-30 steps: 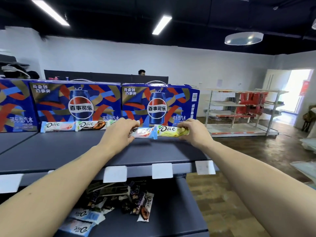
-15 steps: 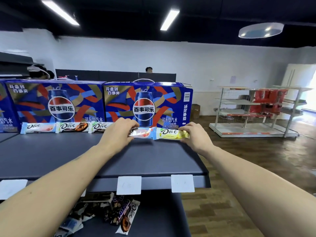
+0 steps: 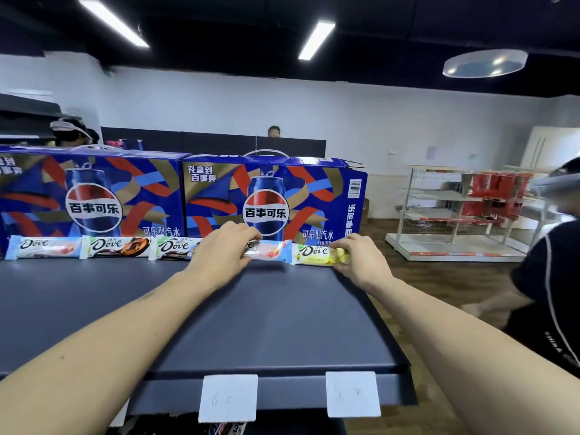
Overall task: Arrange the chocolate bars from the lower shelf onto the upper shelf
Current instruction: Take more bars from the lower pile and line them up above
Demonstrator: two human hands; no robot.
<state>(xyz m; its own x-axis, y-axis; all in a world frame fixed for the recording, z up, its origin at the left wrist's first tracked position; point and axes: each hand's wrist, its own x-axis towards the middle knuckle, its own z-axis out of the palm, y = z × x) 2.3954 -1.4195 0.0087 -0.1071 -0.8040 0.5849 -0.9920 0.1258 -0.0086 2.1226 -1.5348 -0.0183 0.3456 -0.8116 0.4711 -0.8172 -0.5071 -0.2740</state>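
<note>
Five chocolate bars stand in a row along the back edge of the upper shelf [image 3: 251, 315], propped face-out against the blue cola cartons [image 3: 273, 196] so their labels read from the aisle. The left hand [image 3: 224, 254] is curled over the left end of the pink bar [image 3: 271, 250], pinching it and apparently nudging it into line with the brown-printed bar [image 3: 172, 248] beside it. The right hand [image 3: 361, 262] grips the right end of the yellow bar [image 3: 317, 255], which sits nearest the shelf's right edge, just beside the pink one; holding both ends this way seems meant to close the gap and keep the pair upright while they are squared. Farther left, a pale blue bar [image 3: 44, 246] and a caramel-printed bar [image 3: 116, 246] already rest untouched. Below the front edge, by the blank price tags [image 3: 227, 398], a few wrappers of the remaining bars [image 3: 226, 430] barely show on the lower shelf, so more trips look necessary.
</note>
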